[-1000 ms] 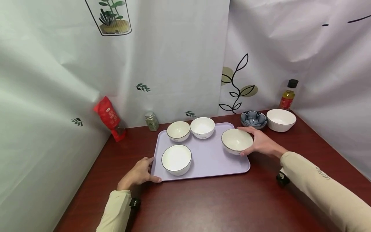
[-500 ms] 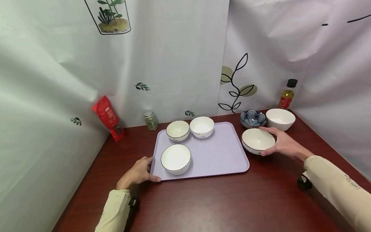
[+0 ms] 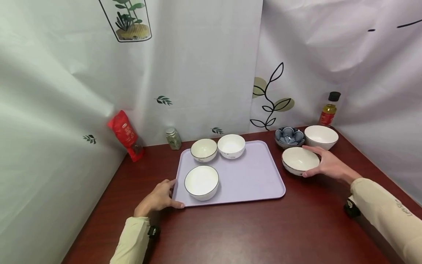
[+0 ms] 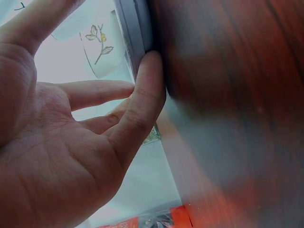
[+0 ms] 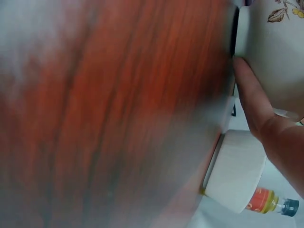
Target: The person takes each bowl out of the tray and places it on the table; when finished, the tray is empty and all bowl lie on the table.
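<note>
My right hand [image 3: 333, 167] grips a white bowl [image 3: 298, 159] with a dark rim, thumb at its near side and fingers at its far side. This bowl is upright, to the right of a lilac tray [image 3: 247, 179]; the right wrist view shows a flower print [image 5: 285, 13] on its side and one finger low against it, close to the tabletop. My left hand [image 3: 159, 196] holds the tray's front left corner, its thumb along the front edge and other fingertips at the left edge. Three bowls stand on the tray: a dark-rimmed front one [image 3: 202, 182], a cream one [image 3: 203, 149] and a white one [image 3: 231, 146].
Behind the held bowl are a blue-grey petal-shaped bowl [image 3: 289, 137] and a ribbed white bowl [image 3: 321, 135], with an oil bottle [image 3: 328, 110] in the corner. A herb jar [image 3: 173, 138] and a red packet [image 3: 125, 132] stand at the back left, by a curtain.
My right hand has carried the dark-rimmed bowl from the tray's right part to the right, beyond the tray's edge. My left hand and the tray have stayed put.
</note>
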Motion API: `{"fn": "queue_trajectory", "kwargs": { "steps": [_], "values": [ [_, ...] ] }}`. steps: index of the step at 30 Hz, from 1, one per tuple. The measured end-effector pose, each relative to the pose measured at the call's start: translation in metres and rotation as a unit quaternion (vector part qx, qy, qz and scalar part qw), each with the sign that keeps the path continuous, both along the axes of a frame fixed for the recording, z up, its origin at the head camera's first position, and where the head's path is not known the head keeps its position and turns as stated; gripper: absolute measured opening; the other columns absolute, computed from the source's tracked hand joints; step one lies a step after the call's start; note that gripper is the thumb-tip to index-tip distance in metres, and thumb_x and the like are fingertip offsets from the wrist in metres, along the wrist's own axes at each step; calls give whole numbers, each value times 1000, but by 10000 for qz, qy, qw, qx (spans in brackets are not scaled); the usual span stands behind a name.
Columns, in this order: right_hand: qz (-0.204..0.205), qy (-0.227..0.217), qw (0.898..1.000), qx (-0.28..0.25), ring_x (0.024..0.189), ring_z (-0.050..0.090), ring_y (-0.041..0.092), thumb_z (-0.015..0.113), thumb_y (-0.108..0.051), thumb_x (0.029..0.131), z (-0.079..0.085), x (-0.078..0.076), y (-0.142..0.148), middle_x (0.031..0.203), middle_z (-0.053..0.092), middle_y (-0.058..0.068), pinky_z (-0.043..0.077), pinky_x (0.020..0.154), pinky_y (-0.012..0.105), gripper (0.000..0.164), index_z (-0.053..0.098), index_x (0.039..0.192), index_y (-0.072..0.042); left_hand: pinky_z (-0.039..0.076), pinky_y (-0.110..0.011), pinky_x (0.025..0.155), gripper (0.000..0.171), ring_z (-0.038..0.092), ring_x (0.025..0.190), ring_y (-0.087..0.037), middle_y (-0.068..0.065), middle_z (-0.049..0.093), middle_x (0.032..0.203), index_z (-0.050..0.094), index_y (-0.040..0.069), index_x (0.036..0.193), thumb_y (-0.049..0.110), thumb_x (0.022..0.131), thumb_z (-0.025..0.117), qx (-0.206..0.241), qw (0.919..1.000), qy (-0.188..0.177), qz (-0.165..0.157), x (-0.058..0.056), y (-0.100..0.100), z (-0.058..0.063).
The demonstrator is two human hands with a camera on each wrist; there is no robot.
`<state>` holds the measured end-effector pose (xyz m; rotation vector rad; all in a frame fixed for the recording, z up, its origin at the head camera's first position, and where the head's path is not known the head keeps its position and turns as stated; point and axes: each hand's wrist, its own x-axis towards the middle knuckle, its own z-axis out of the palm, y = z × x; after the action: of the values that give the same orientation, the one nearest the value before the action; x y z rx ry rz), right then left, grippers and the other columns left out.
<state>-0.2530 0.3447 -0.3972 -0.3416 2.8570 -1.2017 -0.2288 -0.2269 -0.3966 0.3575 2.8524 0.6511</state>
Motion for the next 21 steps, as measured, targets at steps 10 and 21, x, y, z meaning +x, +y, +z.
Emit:
{"fn": "queue_trajectory", "kwargs": {
  "steps": [10, 21],
  "values": [
    [39, -1, 9992, 403, 131, 38, 44, 88, -28, 73, 2, -3, 6, 151, 33, 34, 31, 98, 25, 107, 28, 156, 3, 51, -43, 89, 103, 57, 97, -26, -20, 58, 113, 45, -9, 145, 30, 64, 96, -141, 9999, -21, -34, -6, 3, 3],
    [-261, 1649, 9770, 1328, 122, 42, 54, 93, -28, 63, 31, 9, -41, 136, 45, 39, 37, 98, 66, 108, 37, 147, 11, 50, -39, 85, 102, 55, 96, -24, -18, 58, 108, 47, -7, 144, 30, 64, 95, -170, 9998, 47, -99, -3, 0, -1]
  ]
}}
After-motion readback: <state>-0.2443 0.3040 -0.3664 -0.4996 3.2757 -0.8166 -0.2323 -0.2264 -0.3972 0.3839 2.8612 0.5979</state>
